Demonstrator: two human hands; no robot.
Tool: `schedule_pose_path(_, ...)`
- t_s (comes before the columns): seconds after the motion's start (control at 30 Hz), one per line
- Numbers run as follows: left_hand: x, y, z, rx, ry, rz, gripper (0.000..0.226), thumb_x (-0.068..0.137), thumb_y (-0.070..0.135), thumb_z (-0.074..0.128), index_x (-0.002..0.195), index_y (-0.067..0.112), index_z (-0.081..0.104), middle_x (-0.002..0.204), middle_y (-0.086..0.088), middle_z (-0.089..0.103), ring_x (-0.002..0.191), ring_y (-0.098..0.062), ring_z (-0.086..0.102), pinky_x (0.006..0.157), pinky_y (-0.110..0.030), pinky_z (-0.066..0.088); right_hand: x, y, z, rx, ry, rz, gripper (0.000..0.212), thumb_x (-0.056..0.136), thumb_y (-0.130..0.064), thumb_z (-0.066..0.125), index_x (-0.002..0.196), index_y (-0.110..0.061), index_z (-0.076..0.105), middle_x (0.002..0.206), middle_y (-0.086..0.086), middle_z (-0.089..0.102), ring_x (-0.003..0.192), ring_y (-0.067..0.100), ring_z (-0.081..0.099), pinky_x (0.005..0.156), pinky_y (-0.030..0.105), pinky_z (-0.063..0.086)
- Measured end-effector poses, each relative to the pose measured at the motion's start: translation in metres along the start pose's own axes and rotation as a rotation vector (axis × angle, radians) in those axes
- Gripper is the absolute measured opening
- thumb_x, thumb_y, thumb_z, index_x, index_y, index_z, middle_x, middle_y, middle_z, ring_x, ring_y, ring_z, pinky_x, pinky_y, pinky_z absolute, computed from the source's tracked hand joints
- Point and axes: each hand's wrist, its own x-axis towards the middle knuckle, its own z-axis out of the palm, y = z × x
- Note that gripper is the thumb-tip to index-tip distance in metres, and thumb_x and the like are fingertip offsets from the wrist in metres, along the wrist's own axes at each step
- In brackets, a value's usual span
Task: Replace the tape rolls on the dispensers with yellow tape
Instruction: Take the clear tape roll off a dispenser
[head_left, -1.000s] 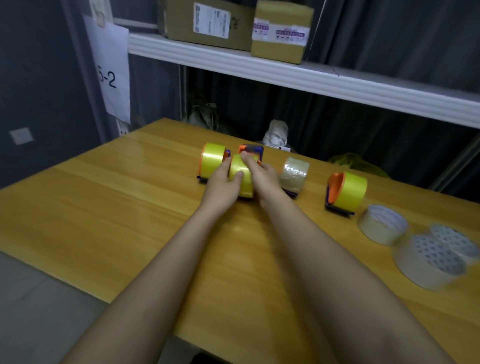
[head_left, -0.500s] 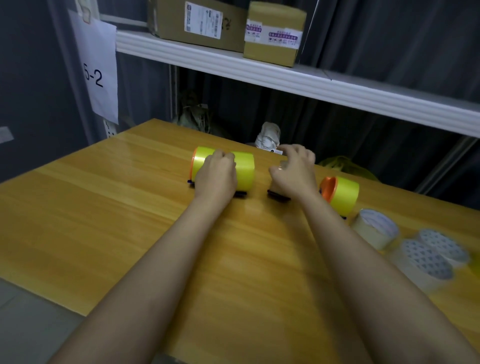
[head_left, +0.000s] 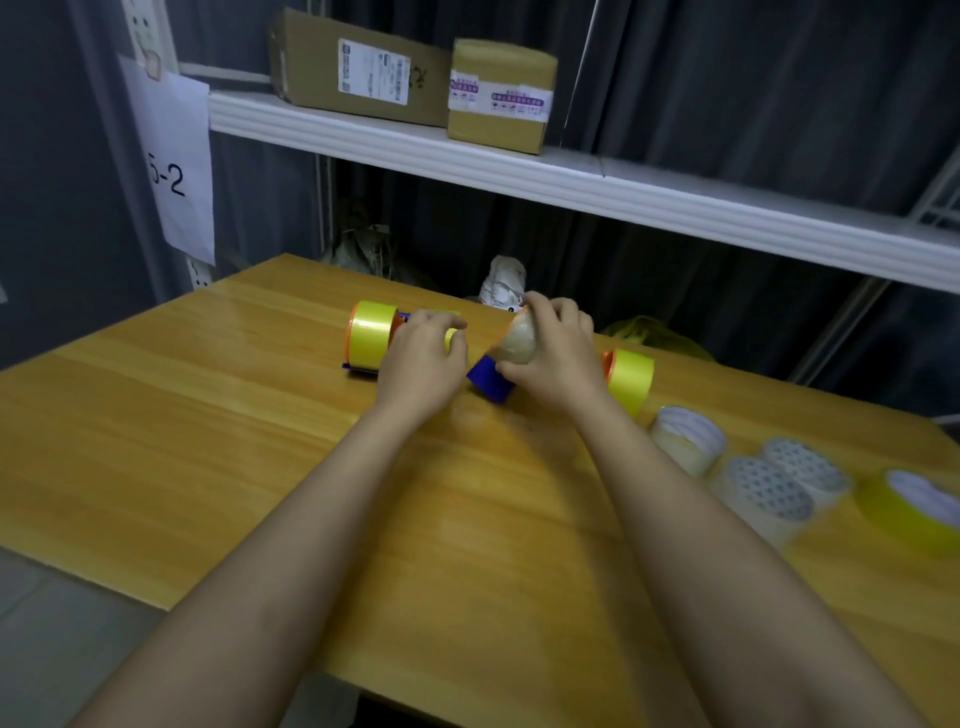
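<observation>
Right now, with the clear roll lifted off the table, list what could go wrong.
1. The right hand grips the clear tape roll with its blue plastic dispenser tilted in the air; pulling hard could jerk the dispenser loose.
2. The left hand covers a yellow tape roll beside the loaded yellow dispenser; a bump may shove both.
3. The loose rolls near the wooden table edge could get elbowed off.

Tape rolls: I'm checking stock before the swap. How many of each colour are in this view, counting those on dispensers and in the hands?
Yellow tape rolls: 4, one mostly under the left hand
Clear or pale tape rolls: 4, one in the right hand
Total: 8
</observation>
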Motion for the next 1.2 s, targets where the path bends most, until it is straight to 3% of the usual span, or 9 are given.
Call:
schedule_pose_path(0.13,-0.007,0.020,-0.003,-0.237,0.024,-0.002,0.037,0.101,0.028,0.040,0.134,0.016,0.050,0.135,-0.005,0.049,0.124,-0.018,0.046,0.103,-0.032,0.038,-0.021,-0.017,-0.033,0.229,0.250,0.062,0.079,0.067,-0.038,0.079,0.136,-0.025,0.042,0.127,0.004,0.042,0.119,0.024,0.040,0.090,0.022,0.033)
schedule_pose_path(0.27,-0.024,0.050,-0.011,-0.422,-0.021,0.149,0.043,0.101,0.030,0.038,0.142,0.015,0.040,0.142,0.000,0.041,0.121,0.002,0.034,0.091,0.004,0.023,-0.049,-0.028,-0.069,0.403,0.404,0.161,0.073,0.069,-0.047,0.077,0.130,-0.024,0.043,0.125,0.002,0.042,0.119,0.023,0.041,0.099,0.034,0.040)
schedule_pose_path(0.37,-0.034,0.064,-0.014,-0.512,-0.114,0.199,0.061,0.090,0.046,0.047,0.145,0.025,0.031,0.146,0.001,0.031,0.128,-0.002,0.032,0.100,-0.008,0.029,-0.061,-0.032,-0.087,0.459,0.289,0.263,0.072,0.072,-0.057,0.071,0.130,-0.027,0.042,0.122,0.001,0.039,0.119,0.025,0.043,0.101,0.040,0.042)
schedule_pose_path(0.53,-0.050,0.078,-0.009,-0.565,-0.230,0.264,0.058,0.081,0.040,0.068,0.132,0.032,0.041,0.128,0.006,0.047,0.111,-0.001,0.048,0.084,-0.010,0.044,-0.082,-0.029,-0.091,0.680,0.122,0.352,0.053,0.073,-0.071,0.057,0.105,-0.028,0.055,0.111,-0.001,0.057,0.103,0.018,0.058,0.091,0.043,0.052)
schedule_pose_path(0.67,-0.057,0.072,-0.006,-0.715,-0.228,0.168,0.038,0.087,0.037,0.059,0.123,0.028,0.050,0.113,0.008,0.060,0.102,-0.001,0.060,0.083,-0.018,0.048,-0.098,-0.010,-0.098,0.882,-0.014,0.244,0.039,0.091,-0.056,0.051,0.107,-0.023,0.064,0.099,-0.006,0.065,0.095,0.011,0.061,0.086,0.033,0.052)
schedule_pose_path(0.9,-0.058,0.053,0.015,-0.697,-0.278,-0.013,0.019,0.093,0.036,0.051,0.104,0.025,0.062,0.096,0.005,0.068,0.083,-0.006,0.067,0.073,-0.026,0.052,-0.112,0.026,-0.079,1.146,-0.230,0.169,0.036,0.078,-0.018,0.074,0.112,-0.014,0.063,0.102,0.005,0.072,0.100,0.019,0.066,0.089,0.033,0.052)
schedule_pose_path(0.97,-0.053,0.047,0.028,-0.565,-0.252,-0.012,0.022,0.095,0.035,0.051,0.109,0.023,0.064,0.103,0.003,0.067,0.092,-0.011,0.064,0.080,-0.034,0.054,-0.111,0.024,-0.071,1.259,-0.232,0.227,0.037,0.081,-0.015,0.070,0.115,-0.007,0.061,0.102,0.008,0.070,0.096,0.020,0.067,0.082,0.031,0.055)
schedule_pose_path(1.07,-0.051,0.044,0.039,-0.378,-0.117,0.054,0.023,0.094,0.036,0.052,0.113,0.024,0.060,0.116,0.003,0.057,0.101,-0.007,0.055,0.079,-0.018,0.046,-0.107,0.027,-0.058,1.282,-0.139,0.274,0.039,0.078,-0.021,0.067,0.115,-0.007,0.062,0.100,0.007,0.072,0.093,0.019,0.068,0.074,0.028,0.057)
schedule_pose_path(1.2,-0.057,0.048,0.041,-0.418,-0.060,0.204,0.020,0.099,0.030,0.046,0.085,0.026,0.060,0.090,0.004,0.060,0.086,-0.005,0.056,0.069,-0.017,0.043,-0.109,0.041,-0.035,1.268,0.002,0.323,0.044,0.073,-0.029,0.072,0.111,-0.010,0.063,0.102,0.009,0.073,0.097,0.023,0.069,0.079,0.034,0.055)
